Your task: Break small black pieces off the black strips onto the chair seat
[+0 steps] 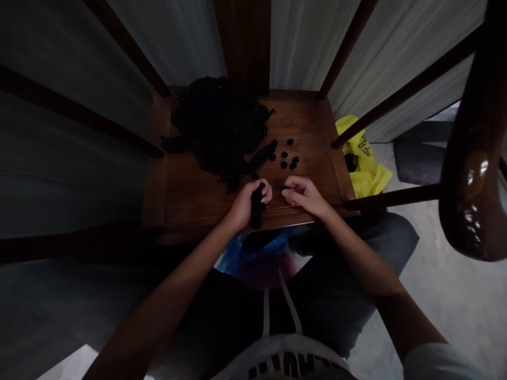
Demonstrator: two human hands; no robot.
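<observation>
Most of the black fluffy material [219, 126] still sits in one big heap on the wooden seat [304, 119], while several small clumps [287, 158] already lie apart to its right. The left grip [244, 205] is closed around a dangling black clump [257, 206], which hangs near the seat's front edge. The right grip [303, 194] is half open, curled just beside it, and seems to hold nothing, though a dark speck at its tips is hard to make out. A yellow plastic bag [362, 158] lies past the seat's right edge.
</observation>
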